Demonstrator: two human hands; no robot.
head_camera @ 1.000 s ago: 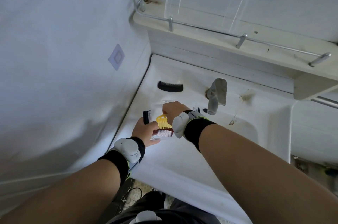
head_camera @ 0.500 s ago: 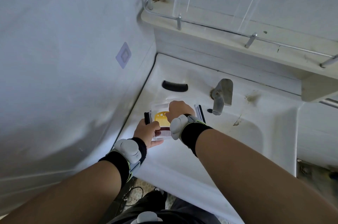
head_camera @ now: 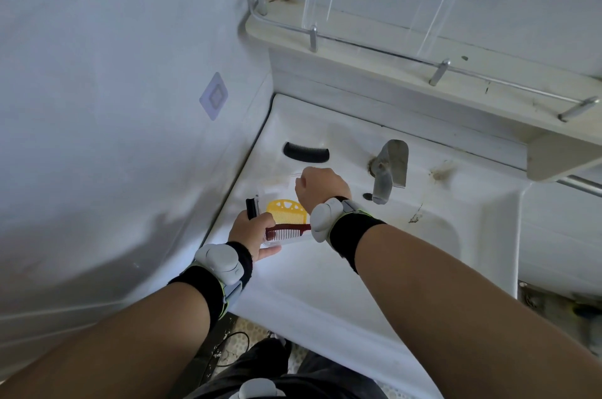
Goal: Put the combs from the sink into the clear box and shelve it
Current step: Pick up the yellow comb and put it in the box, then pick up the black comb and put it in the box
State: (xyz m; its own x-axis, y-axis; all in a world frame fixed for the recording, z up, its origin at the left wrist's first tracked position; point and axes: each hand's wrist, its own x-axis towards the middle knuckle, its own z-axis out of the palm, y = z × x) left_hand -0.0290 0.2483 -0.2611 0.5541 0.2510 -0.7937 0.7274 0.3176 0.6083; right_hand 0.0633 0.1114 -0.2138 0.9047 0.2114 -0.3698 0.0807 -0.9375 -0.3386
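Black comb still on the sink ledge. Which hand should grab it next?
Right, probably. The right hand sits just below the black comb, nearer than the left hand, which grips the clear box holding the yellow and red combs.

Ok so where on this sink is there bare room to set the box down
The sink deck nearest the person, below both wrists, is bare, and so is the basin floor right of the faucet. The left corner is crowded: left hand and right hand on the clear box, black comb behind.
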